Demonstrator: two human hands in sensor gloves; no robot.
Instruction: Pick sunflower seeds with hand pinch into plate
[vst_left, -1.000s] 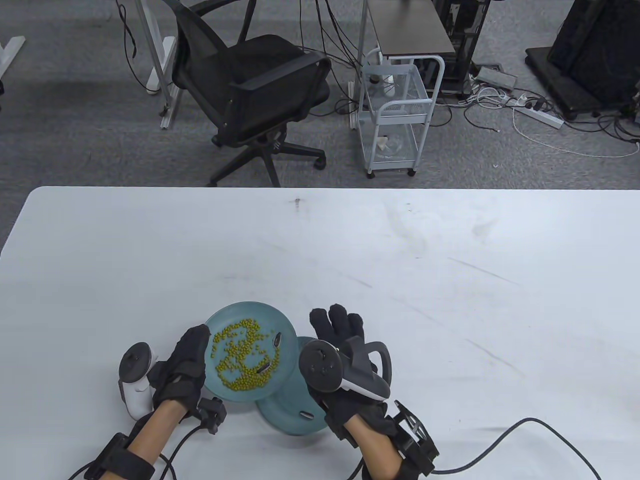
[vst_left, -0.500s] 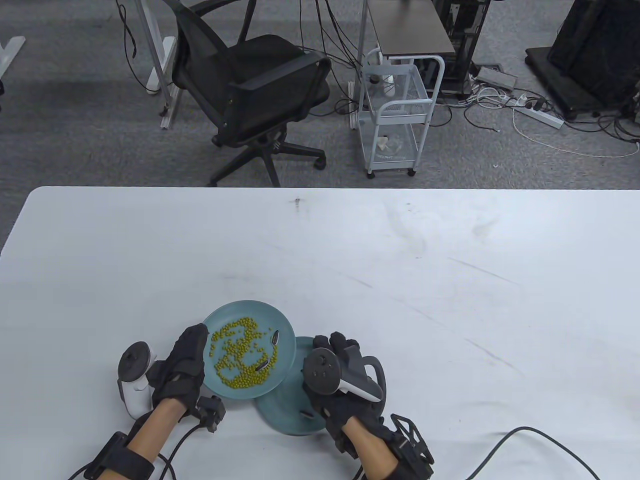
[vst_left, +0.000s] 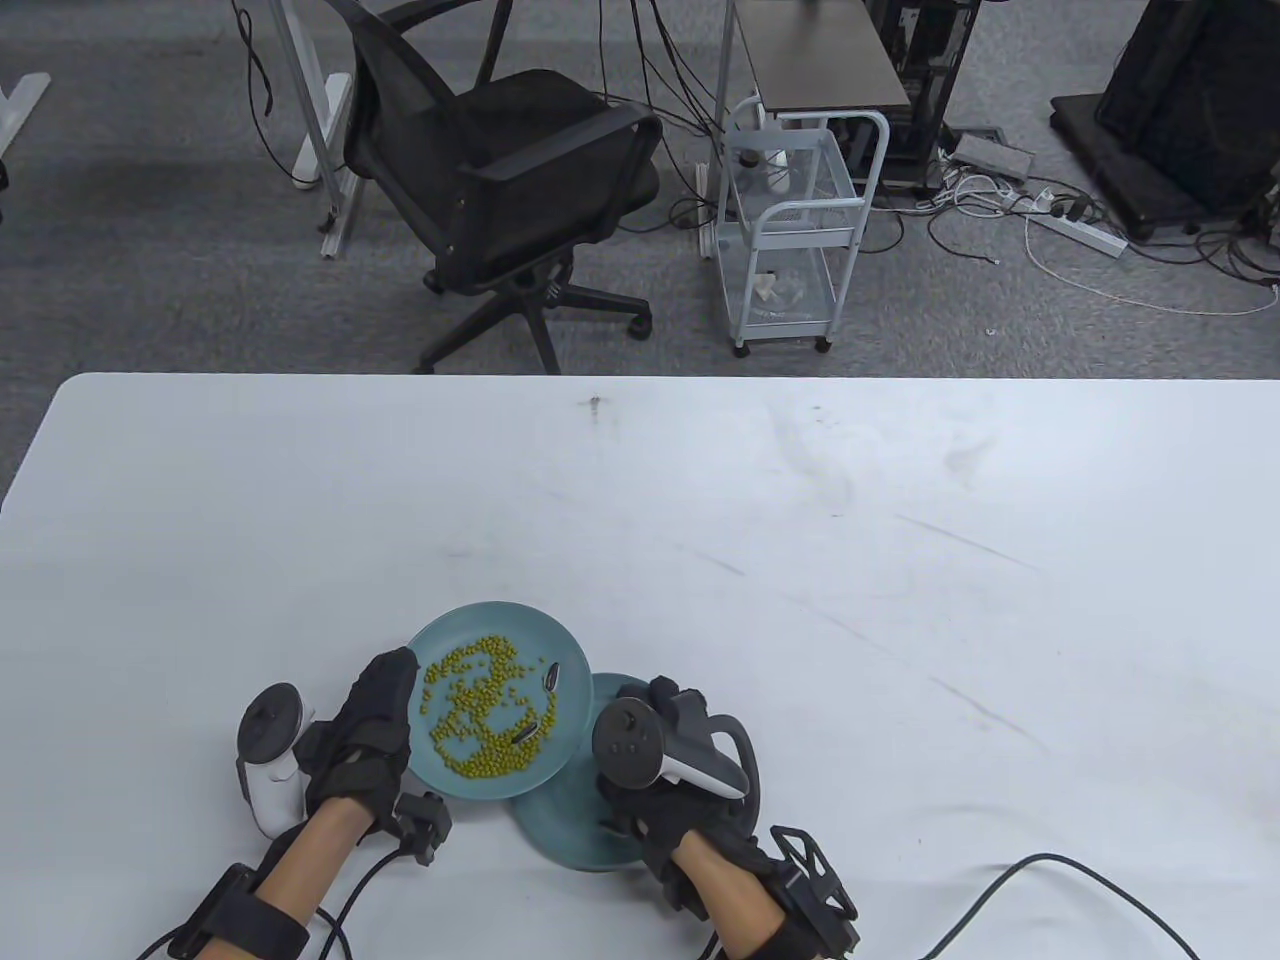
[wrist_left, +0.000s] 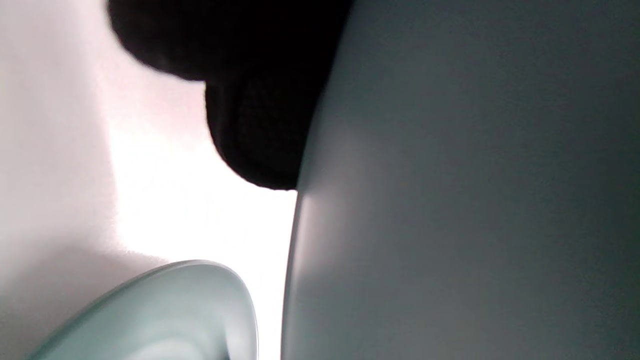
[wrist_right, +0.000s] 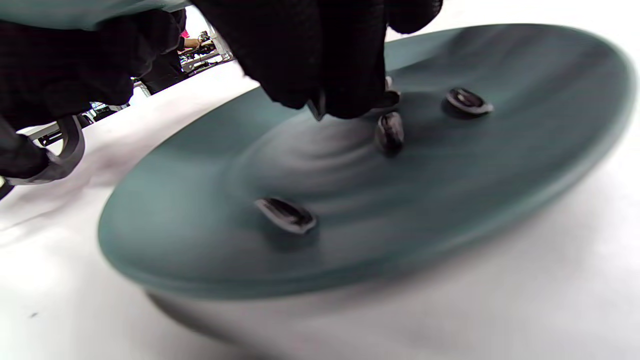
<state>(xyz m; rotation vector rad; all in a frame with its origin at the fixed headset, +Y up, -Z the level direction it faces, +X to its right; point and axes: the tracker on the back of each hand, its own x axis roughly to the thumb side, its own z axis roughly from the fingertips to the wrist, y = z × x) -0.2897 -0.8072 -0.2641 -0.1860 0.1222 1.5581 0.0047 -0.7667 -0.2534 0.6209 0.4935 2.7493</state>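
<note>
My left hand (vst_left: 392, 685) grips the left rim of a teal plate (vst_left: 440, 632) and holds it above the table. That plate carries many green beans (vst_left: 480, 715) and two dark sunflower seeds (vst_left: 550, 678). Its underside (wrist_left: 450, 200) fills the left wrist view, with my gloved fingers (wrist_left: 260, 125) against it. A second teal plate (vst_left: 560, 822) lies on the table, partly beneath the first. My right hand (wrist_right: 320, 102) hovers just over it with the fingertips pressed together on a grey sliver that looks like a seed. Several seeds (wrist_right: 286, 215) lie in it.
The white table (vst_left: 800, 560) stretches far and right of the plates. A black cable (vst_left: 1040, 875) runs along the front right edge. An office chair (vst_left: 510, 170) and a white cart (vst_left: 790, 220) stand on the floor beyond the table.
My right hand has drawn back from beside the held plate, curled its spread fingers together and come down over the lower plate. The left hand and its plate have barely moved.
</note>
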